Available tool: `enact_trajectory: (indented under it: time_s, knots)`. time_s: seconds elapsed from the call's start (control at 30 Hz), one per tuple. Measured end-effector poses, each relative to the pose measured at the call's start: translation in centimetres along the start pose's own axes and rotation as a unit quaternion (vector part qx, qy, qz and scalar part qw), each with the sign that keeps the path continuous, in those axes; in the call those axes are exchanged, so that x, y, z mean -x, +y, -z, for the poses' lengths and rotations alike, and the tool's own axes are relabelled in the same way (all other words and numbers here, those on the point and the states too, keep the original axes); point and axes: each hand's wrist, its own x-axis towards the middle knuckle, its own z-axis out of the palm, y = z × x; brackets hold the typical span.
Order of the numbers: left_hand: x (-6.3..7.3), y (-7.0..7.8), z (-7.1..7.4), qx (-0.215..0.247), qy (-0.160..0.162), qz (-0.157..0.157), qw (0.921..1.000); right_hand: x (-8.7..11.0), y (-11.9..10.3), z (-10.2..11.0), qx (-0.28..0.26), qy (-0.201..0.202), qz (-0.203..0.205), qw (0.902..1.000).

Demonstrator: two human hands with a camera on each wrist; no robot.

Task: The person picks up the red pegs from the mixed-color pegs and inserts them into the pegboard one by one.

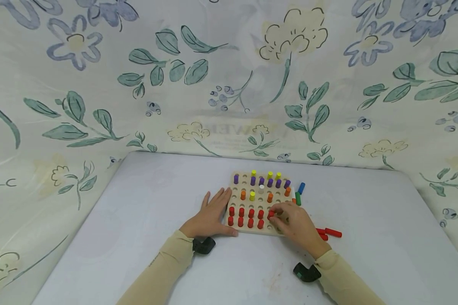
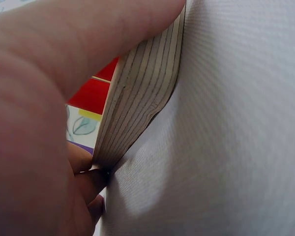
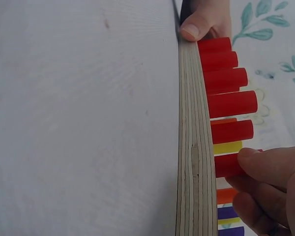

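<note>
The patterned cloth (image 1: 229,108) fills the upper half of the head view and both sides. Below it, the white table (image 1: 381,207) spans the lower half.

The wooden pegboard (image 1: 253,231) lies flat on the table, slightly right of and below the frame centre.

The left hand (image 1: 209,218) rests against the board's left edge, fingers extended, thumb along the lower edge. The right hand (image 1: 293,221), apart from the left, pinches one red peg (image 3: 227,166) over the board's lower right part. The held peg's lower end appears to meet the board; whether it is fully seated cannot be told.

Status, judged from the layout: partly complete. Eight standing red pegs (image 1: 250,223) fill two rows at the board's lower left. Six purple pegs (image 1: 269,183) stand in a row near the top. Three orange pegs (image 1: 243,195), four yellow pegs (image 1: 252,196) and one white peg (image 1: 261,189) stand in the upper part, with gaps between them.

Outstanding: loose red pegs (image 1: 333,232) lie right of the right hand. A blue peg (image 1: 302,188), a green peg (image 1: 298,198) and a partly hidden orange piece (image 1: 294,201) lie at the board's upper right. Unfilled holes (image 1: 269,227) show at the lower right and between the upper pegs.
</note>
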Motion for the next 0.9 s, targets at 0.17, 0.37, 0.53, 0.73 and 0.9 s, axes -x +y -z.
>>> enact_trajectory:
  time_s: [0.17,0.37,0.53,0.73,0.9]
  knots:
    - [-0.03,0.01,-0.01,-0.002,0.001,0.0,1.0,-0.02,0.05,-0.06,0.001,-0.004,-0.002,1.0]
    - [-0.03,0.06,0.01,0.001,0.001,0.0,1.0,-0.05,0.07,-0.1,0.004,-0.006,-0.006,1.0]
    - [0.0,0.07,0.01,0.002,0.001,0.001,1.0,-0.04,0.16,-0.18,0.004,-0.007,-0.01,0.9999]
    - [0.0,0.03,-0.02,0.004,0.002,-0.002,1.0,0.0,0.16,-0.16,-0.002,-0.008,-0.015,0.9999]
    - [-0.05,0.02,-0.06,0.005,0.0,0.001,1.0,0.04,0.08,0.06,-0.001,-0.014,-0.025,0.9996]
